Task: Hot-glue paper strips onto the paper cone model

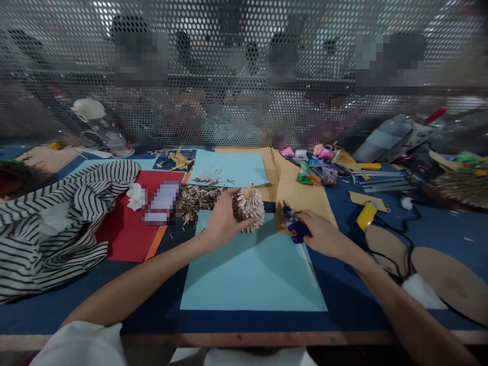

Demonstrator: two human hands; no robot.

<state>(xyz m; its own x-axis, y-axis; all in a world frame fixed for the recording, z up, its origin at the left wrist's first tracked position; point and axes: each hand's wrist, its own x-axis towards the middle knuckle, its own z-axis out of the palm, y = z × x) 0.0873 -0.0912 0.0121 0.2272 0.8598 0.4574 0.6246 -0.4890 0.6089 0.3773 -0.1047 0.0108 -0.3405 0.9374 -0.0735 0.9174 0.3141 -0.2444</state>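
Observation:
My left hand (224,216) is closed around the side of a rounded craft piece (252,211) covered in overlapping pale seed husks, with a small pointed tip on top. It is above the far edge of a light blue sheet (251,274). To its right, my right hand (322,234) grips a dark blue glue gun (297,226), whose nozzle points up and left, apart from the craft piece. Behind my left hand lies a heap of dark striped seed husks (196,203). Part of the craft piece is hidden by my left fingers.
A striped cloth (61,229), a red sheet (125,239) and a phone (163,202) lie left. Small colourful packets (316,165), a yellow cutter (366,215), a black cord (408,244) and cardboard discs (450,274) are right. A perforated metal screen (229,117) stands behind.

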